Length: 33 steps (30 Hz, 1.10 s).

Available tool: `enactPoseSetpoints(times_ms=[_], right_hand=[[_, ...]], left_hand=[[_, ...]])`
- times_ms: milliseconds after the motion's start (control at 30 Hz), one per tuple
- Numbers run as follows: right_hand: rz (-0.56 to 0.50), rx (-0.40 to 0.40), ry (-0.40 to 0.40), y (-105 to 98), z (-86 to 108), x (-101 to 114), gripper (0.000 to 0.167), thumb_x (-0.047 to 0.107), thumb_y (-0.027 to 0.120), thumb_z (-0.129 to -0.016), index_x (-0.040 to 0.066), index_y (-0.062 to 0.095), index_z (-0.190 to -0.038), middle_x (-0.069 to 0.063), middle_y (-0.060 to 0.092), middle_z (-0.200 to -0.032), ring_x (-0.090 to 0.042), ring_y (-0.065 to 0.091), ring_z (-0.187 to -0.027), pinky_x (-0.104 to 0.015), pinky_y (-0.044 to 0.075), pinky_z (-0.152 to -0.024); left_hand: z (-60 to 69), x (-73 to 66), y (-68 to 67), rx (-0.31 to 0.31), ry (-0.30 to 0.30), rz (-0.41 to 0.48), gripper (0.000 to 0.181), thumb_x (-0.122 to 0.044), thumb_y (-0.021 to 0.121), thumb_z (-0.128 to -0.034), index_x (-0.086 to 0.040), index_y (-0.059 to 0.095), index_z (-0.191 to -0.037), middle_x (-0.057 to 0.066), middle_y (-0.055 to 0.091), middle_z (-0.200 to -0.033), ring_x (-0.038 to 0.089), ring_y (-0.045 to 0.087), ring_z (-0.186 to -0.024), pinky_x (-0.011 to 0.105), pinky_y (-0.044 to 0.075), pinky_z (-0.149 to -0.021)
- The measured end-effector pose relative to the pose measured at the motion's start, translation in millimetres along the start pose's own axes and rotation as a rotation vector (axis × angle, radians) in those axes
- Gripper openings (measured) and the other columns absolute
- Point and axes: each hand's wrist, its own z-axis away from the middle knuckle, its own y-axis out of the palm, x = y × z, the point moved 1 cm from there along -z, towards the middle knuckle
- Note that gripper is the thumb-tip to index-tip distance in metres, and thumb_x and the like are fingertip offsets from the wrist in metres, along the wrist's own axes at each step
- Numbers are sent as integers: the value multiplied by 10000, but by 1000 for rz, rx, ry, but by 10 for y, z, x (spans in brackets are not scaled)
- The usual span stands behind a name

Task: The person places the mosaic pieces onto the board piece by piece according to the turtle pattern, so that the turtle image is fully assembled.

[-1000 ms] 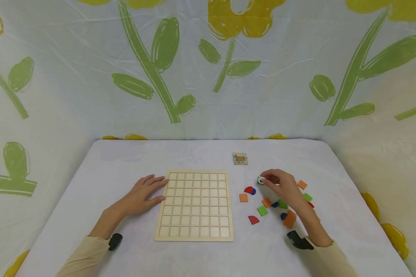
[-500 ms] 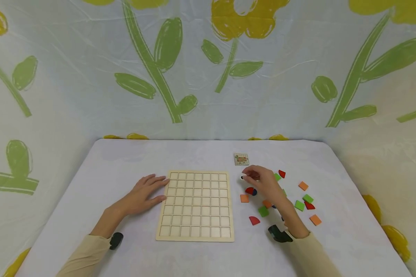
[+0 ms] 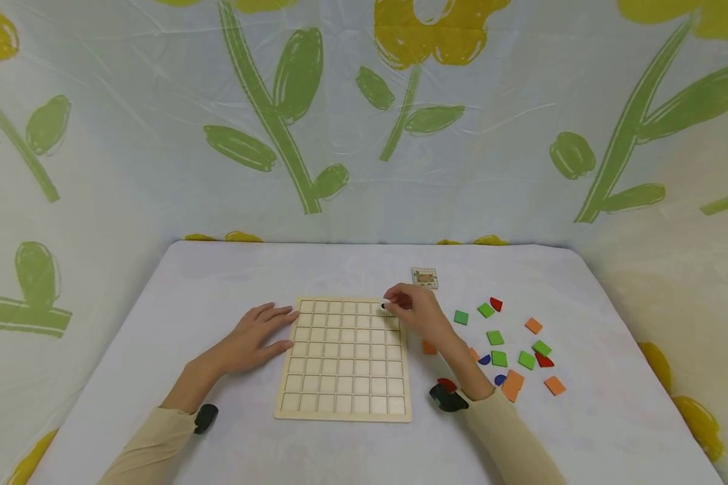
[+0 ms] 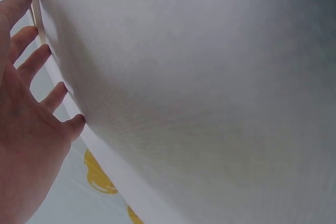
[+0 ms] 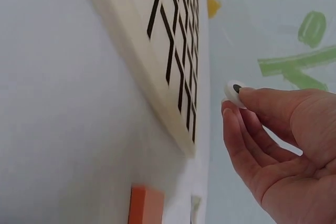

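Over the far right corner of the wooden grid board (image 3: pixel 343 417), my right hand (image 3: pixel 421 315) pinches a white disc with a black spot (image 5: pixel 234 93) between thumb and fingertips. In the right wrist view the disc is held clear of the board's edge. My left hand (image 3: pixel 245 343) lies with its fingers spread against the board's left edge, fingertips touching it. The left wrist view shows the spread fingers of that hand (image 4: pixel 31 114) on the table. All of the board's visible squares are bare.
Green squares (image 3: pixel 499 358), orange squares (image 3: pixel 555 385), red quarter-circles (image 3: pixel 496 304) and blue pieces (image 3: pixel 500 380) lie scattered right of the board. A small picture card (image 3: pixel 425 277) lies behind them. A flower-patterned cloth (image 3: pixel 340 148) surrounds the table.
My right hand has carried the white disc leftward from among the scattered pieces to above the board's far right corner. A green square stays where the disc was. My left hand has stayed put.
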Motion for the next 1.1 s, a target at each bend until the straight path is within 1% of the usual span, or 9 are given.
enactPoseSetpoints(times_ms=[133, 267, 400, 500, 600, 733, 933, 1100], right_hand=[[-27, 33, -8, 154, -82, 66, 109, 34, 730, -951, -20, 718, -1045, -97, 719, -941, -227, 701, -862, -351, 606, -807], [-32, 59, -2, 292, -149, 129, 103, 43, 724, -958, -5, 716, -1049, -86, 719, -951, -215, 699, -878, -323, 598, -818], [-41, 78, -39, 413, -214, 201, 104, 26, 717, -956, -22, 712, -1049, -105, 720, -953, -233, 702, -881, -310, 596, -814], [-67, 95, -63, 501, -258, 258, 110, 10, 706, -959, -45, 706, -1055, -126, 717, -961, -254, 702, -887, -304, 593, -810], [-91, 115, -69, 592, -299, 301, 120, 5, 700, -963, -57, 704, -1065, -133, 715, -966, -256, 698, -888, -284, 586, -806], [-100, 140, -68, 707, -351, 356, 125, 12, 696, -969, -50, 707, -1077, -121, 718, -979, -238, 694, -896, -263, 576, -808], [-105, 167, -74, 873, -425, 417, 123, 17, 694, -972, -48, 709, -1075, -120, 717, -973, -215, 692, -886, -258, 574, -804], [-104, 175, -87, 1009, -481, 449, 119, 11, 701, -961, -52, 709, -1061, -97, 707, -944, -142, 664, -844, -225, 559, -778]], left_hand=[[1, -3, -1, 4, -9, -3, 606, -355, 670, -1011, -125, 489, -1542, 138, 436, -1587, 488, 241, -1493, 671, 174, -1188], [2, -12, -3, 5, -7, 4, 605, -358, 668, -1012, -126, 489, -1542, 138, 433, -1589, 489, 237, -1494, 675, 166, -1188], [-1, -19, -9, 2, 1, 4, 604, -352, 669, -1012, -116, 492, -1538, 146, 437, -1585, 493, 246, -1489, 673, 165, -1188], [-1, -23, -17, -1, 2, 0, 602, -340, 675, -1008, -106, 496, -1534, 154, 444, -1578, 496, 254, -1485, 671, 170, -1188], [2, -30, -21, 2, -6, -1, 603, -338, 678, -1007, -109, 497, -1534, 152, 446, -1577, 493, 254, -1486, 672, 173, -1187], [4, -34, -29, 6, -10, 4, 604, -346, 672, -1011, -112, 493, -1538, 149, 442, -1580, 491, 249, -1488, 673, 175, -1186], [6, -34, -33, 4, 3, 6, 598, -339, 668, -1014, -103, 493, -1535, 157, 444, -1577, 499, 253, -1483, 673, 167, -1186], [9, -25, -30, 1, 10, 7, 594, -331, 669, -1015, -102, 494, -1535, 160, 444, -1575, 503, 251, -1482, 677, 165, -1185]])
